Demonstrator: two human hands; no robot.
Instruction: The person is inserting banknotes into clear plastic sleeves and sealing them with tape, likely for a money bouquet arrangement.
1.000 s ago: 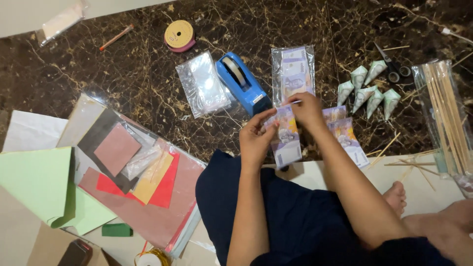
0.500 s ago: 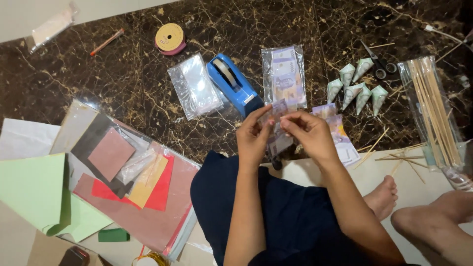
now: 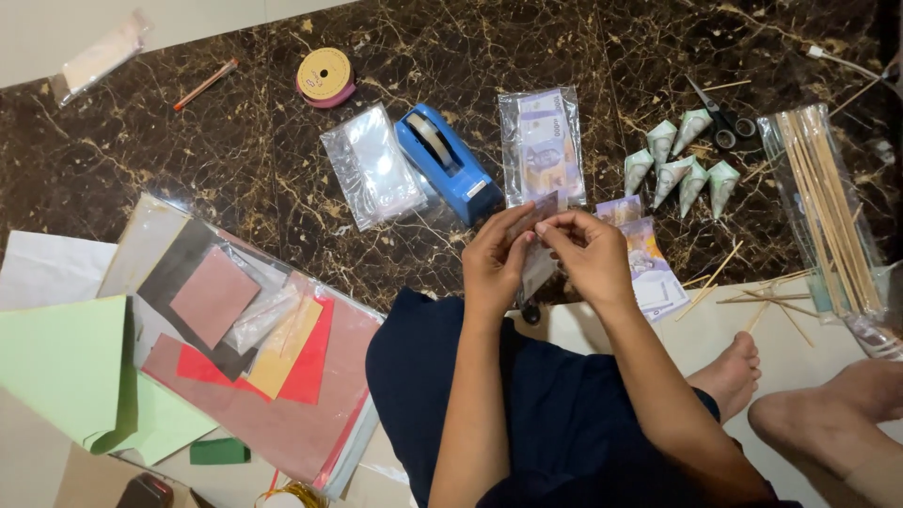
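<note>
Both hands meet at the centre of the view, the left hand [image 3: 494, 259] and the right hand [image 3: 588, 254] pinched together on one small banknote-like slip in a clear sleeve [image 3: 536, 246], which hangs between the fingers just above the lap; it seems the step in hand is the folding or rolling of this slip, and the next move, I judge, calls for a fine twist of the fingertips while both grips stay firm; at 12 o'clock from the hands lies a clear packet of more slips [image 3: 541, 146], at 11 o'clock a blue tape dispenser [image 3: 447, 162] and beside it a stack of clear sleeves [image 3: 372, 166]; at 2 o'clock sit small folded paper cones [image 3: 682, 169] with scissors [image 3: 722, 118] behind them, and at 3 o'clock a bag of wooden skewers [image 3: 828, 212]; at 8 o'clock coloured paper sheets [image 3: 235, 348] lie in plastic; the surface is a dark marble floor [image 3: 235, 160] with pale veins, a yellow ribbon spool [image 3: 324, 75] at 11 o'clock far off.
</note>
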